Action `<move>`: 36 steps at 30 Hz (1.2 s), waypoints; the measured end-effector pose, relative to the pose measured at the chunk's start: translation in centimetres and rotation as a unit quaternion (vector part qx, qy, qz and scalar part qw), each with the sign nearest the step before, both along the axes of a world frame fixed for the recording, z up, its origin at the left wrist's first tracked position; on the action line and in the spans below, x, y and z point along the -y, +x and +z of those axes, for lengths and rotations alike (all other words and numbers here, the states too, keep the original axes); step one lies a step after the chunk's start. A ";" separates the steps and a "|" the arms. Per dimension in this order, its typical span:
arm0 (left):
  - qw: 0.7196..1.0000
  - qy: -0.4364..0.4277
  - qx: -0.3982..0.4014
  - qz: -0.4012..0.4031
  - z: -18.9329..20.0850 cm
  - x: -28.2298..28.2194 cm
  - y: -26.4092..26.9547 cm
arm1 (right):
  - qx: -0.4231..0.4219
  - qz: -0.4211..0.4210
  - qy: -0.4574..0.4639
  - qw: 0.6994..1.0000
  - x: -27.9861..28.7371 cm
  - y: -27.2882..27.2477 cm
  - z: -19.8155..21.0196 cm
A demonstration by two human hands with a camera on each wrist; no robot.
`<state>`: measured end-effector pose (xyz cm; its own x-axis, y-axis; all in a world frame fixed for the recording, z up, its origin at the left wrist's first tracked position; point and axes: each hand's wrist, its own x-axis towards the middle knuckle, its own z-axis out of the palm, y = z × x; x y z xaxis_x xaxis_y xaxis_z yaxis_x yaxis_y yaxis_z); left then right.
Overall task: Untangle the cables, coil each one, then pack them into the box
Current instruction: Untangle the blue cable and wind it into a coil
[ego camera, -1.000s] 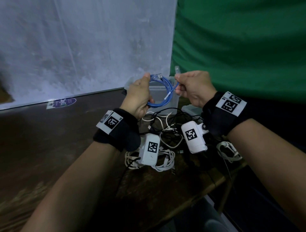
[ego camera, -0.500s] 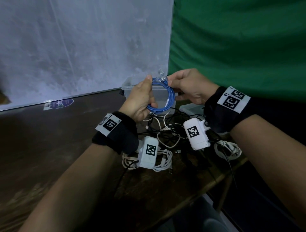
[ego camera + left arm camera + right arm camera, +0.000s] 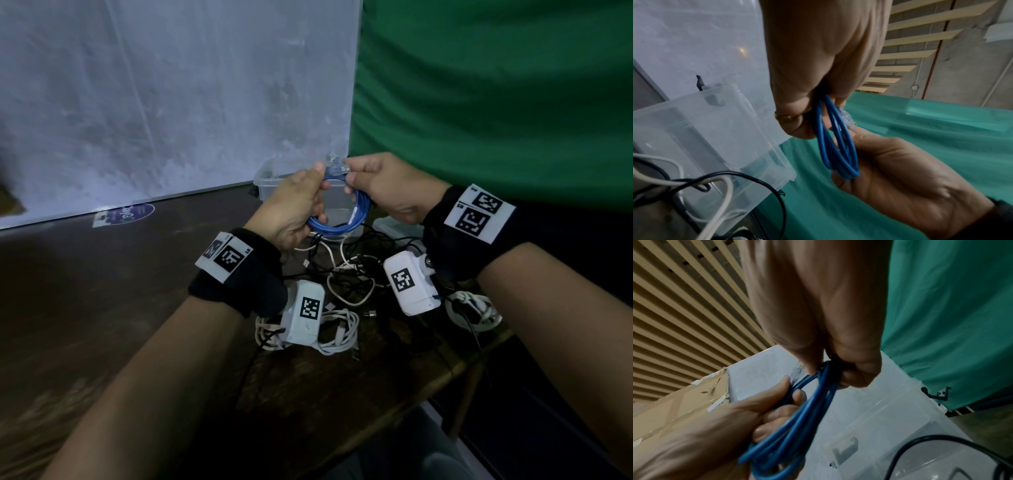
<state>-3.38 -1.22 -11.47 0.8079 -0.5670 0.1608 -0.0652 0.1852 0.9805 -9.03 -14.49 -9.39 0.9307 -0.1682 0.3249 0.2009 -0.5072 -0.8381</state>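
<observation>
From my head: my left hand (image 3: pixel 294 209) grips the blue cable (image 3: pixel 346 216) coil so its loops stay stacked, above the box (image 3: pixel 270 178) at 12 o'clock. Left wrist: fingers curl round the loops. Right wrist: my right hand (image 3: pixel 818 321) pinches the coil's top to tuck in the end

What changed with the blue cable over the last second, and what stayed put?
The right hand has brought the cable's free end in from the right to the top of the blue cable coil, closing the last loop, and now pinches it beside the clear plug. The left hand still grips the coil above the box. The tangled cables on the table lie as before.
</observation>
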 end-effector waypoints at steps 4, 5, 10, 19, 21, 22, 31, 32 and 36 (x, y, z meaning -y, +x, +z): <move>1.000 0.015 0.012 -0.004 0.2 -0.2 -0.1 | 0.007 0.010 0.033 0.999 0.0 0.0 -0.1; 1.000 0.012 0.008 -0.009 0.4 -0.3 -0.1 | 0.016 0.009 0.070 0.997 0.0 -0.1 0.0; 1.000 0.015 0.013 -0.019 0.6 -0.5 -0.3 | 0.023 0.038 0.128 0.991 0.2 0.0 -0.2; 1.000 0.014 -0.006 -0.001 0.2 -0.4 0.0 | -0.070 0.139 0.171 0.973 -0.6 -1.3 0.7; 1.000 0.018 -0.014 -0.009 0.3 -0.4 -0.1 | -0.062 0.123 0.179 0.974 -0.6 -1.2 0.7; 0.999 0.020 -0.022 -0.015 0.5 -0.5 -0.1 | -0.058 0.112 0.184 0.975 -0.5 -1.2 0.6; 0.993 0.061 -0.070 -0.074 1.2 -1.5 -0.2 | -0.064 0.073 0.243 0.965 0.3 -1.4 1.0; 0.993 0.055 -0.069 -0.076 1.1 -1.4 -0.3 | -0.067 0.074 0.239 0.966 0.3 -1.3 1.0; 0.995 0.021 -0.071 -0.065 0.7 -0.9 -0.6 | -0.077 0.074 0.224 0.969 0.2 -1.1 0.5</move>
